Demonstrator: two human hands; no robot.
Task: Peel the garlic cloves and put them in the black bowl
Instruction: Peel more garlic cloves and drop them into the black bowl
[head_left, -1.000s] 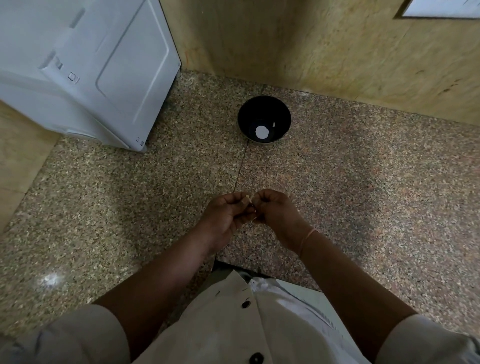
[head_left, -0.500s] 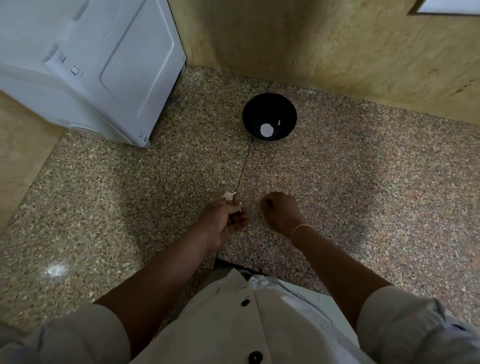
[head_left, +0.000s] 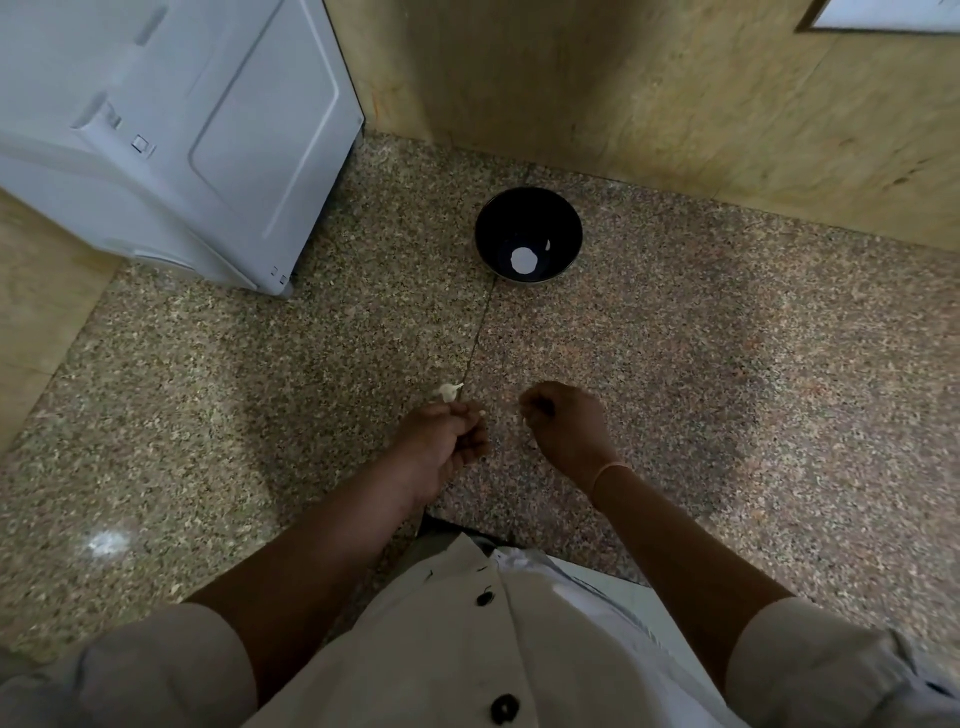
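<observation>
Garlic clove (head_left: 450, 392): one seen, pinched at the curled fingertips of the left hand (head_left: 441, 441), its pale tip standing clear above the knuckles. The hold appears meant to keep the clove exposed for stripping.

The right hand (head_left: 569, 431) sits just beside the left, not touching it. Its fingers are curled and seem to nip a thin sliver of skin (head_left: 522, 415), though the piece is too small to confirm. In judgement, the gap between the hands suits drawing peel away from the clove.

One black bowl (head_left: 493, 221) stands well ahead on the speckled stone surface (head_left: 727, 364), within forward reach for dropping. Inside it are two pale marks, a round patch (head_left: 524, 260) and a smaller fleck (head_left: 547, 244). Whether these are cloves or glare cannot be told.
</observation>
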